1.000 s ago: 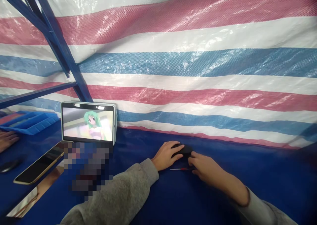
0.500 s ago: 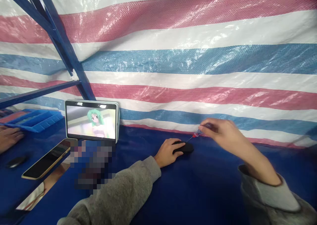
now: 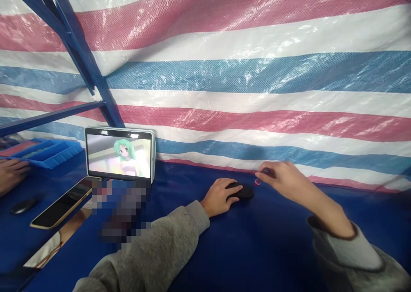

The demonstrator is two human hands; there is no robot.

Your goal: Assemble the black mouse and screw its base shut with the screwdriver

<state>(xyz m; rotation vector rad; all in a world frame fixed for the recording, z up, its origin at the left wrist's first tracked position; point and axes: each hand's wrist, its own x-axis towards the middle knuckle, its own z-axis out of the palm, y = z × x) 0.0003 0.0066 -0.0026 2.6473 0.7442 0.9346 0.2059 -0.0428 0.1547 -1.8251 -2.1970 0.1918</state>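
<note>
My left hand rests on a black computer mouse on the blue tabletop, its fingers over the near end and side of the shell. Between the fingertips of my right hand is a small screwdriver with a red collar below a dark, partly see-through handle. Most of the handle is hidden by the fingers, and the shaft is hard to make out. The screwdriver is just right of the mouse, with a small gap visible between them.
A tablet playing a cartoon stands at the back left. Before it lie a phone and a blurred-out patch. Farther left are another dark mouse, a blue divided tray and another person's hand. Striped sheeting hangs behind.
My right hand has lowered slightly and turned the screwdriver steeper. Its tip has moved from the mouse's far end to the right of it. My left hand stays on the mouse.
</note>
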